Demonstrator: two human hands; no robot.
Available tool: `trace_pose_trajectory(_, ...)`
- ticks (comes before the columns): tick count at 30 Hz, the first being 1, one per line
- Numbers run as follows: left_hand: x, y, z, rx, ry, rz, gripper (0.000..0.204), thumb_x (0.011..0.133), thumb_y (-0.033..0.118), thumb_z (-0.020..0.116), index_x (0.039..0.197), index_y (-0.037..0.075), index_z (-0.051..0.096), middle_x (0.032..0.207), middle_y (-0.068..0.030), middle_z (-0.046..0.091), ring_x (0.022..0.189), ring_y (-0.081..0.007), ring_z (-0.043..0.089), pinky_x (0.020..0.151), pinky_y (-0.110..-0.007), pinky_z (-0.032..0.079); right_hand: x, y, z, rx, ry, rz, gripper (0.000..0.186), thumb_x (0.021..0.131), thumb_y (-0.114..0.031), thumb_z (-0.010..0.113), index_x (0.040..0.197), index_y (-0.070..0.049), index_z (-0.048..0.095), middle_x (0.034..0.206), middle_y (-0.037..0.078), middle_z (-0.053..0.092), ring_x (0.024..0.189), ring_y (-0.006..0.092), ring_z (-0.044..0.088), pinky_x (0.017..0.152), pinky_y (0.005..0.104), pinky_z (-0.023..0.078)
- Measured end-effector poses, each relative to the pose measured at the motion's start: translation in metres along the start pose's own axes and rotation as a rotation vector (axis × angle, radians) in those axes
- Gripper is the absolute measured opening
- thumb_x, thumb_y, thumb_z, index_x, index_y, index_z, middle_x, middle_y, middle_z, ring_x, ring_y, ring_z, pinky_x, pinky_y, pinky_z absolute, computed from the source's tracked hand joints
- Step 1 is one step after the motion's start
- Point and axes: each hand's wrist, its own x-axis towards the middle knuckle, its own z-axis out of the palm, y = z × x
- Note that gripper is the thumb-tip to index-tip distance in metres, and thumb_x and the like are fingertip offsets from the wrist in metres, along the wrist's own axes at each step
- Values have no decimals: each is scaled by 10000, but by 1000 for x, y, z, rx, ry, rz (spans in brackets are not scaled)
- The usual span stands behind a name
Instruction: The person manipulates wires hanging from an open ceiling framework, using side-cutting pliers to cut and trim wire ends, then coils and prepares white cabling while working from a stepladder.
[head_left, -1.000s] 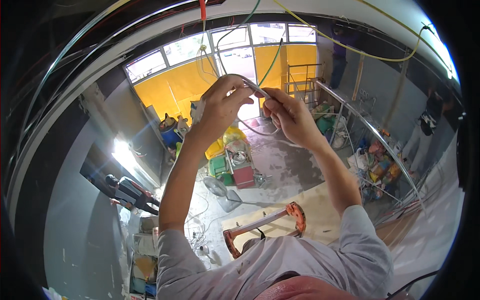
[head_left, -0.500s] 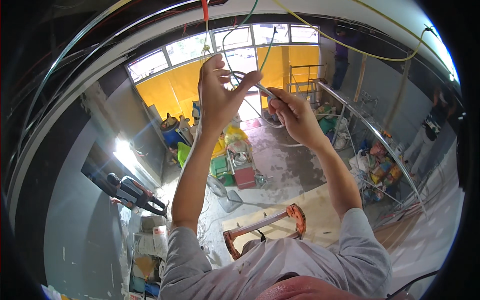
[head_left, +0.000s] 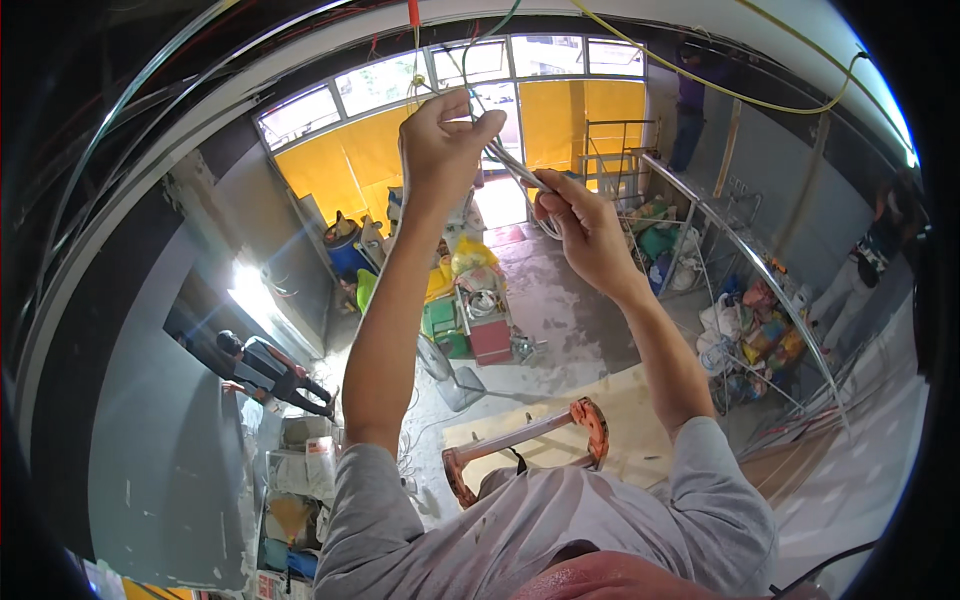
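Both my arms are raised overhead. My left hand [head_left: 440,142] is closed, thumb and fingers pinched around a thin green wire [head_left: 465,62] that hangs from the ceiling. Just right of it, my right hand [head_left: 585,228] grips a bundle of grey cable [head_left: 516,166] between thumb and fingers. The bundle slants up toward my left thumb, and a loop of it hangs beside my right fingers. Where wire and cable meet is too small to make out. Close to my left fingertips dangle thin wires below a red tube [head_left: 413,12].
A yellow cable [head_left: 700,78] droops from the ceiling at right. Below me stands an orange ladder top [head_left: 592,432]. Metal scaffolding [head_left: 745,240] with bags beneath is on the right. One person [head_left: 275,370] stands at lower left; another [head_left: 688,110] is up at far right.
My left thumb and fingers have come together from a spread pose. The green wire's loose end, which stuck up between my hands, has been drawn down toward them. The cable loop has shrunk.
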Motion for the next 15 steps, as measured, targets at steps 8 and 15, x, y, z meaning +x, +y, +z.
trace_pose_trajectory(8, 2, -32, 12, -775, 104, -181, 292, 869, 10, 739, 1136, -19, 623, 973, -121, 719, 843, -154, 683, 664, -245, 525, -9, 21, 12, 365, 42, 210, 245, 1048, -62, 501, 1246, -18, 641, 817, 11, 606, 637, 41, 468, 583, 219, 391)
trace_pose_trajectory(15, -6, -52, 32, -1389, 188, -426, 206, 919, -63, 652, 1093, -5, 559, 1092, -156, 692, 998, -238, 703, 802, -259, 615, -5, 27, 27, 579, 163, 273, 236, 1083, -104, 437, 1234, -5, 590, 877, -5, 600, 623, 18, 421, 569, 192, 368)
